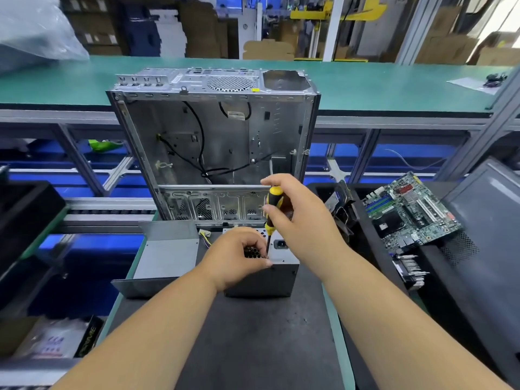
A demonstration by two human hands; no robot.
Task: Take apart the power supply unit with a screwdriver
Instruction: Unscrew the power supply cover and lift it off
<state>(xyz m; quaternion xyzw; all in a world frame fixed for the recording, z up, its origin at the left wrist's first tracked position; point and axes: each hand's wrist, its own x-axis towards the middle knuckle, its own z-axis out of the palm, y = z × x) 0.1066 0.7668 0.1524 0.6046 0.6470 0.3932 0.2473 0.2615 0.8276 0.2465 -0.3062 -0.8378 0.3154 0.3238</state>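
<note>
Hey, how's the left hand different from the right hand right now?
The left hand sits low, gripping the top of the power supply; the right hand is raised above it. The left hand steadies the box, while the right hand holds the yellow and black screwdriver upright, tip down on the box. Both hands are bare and curled around something.
</note>
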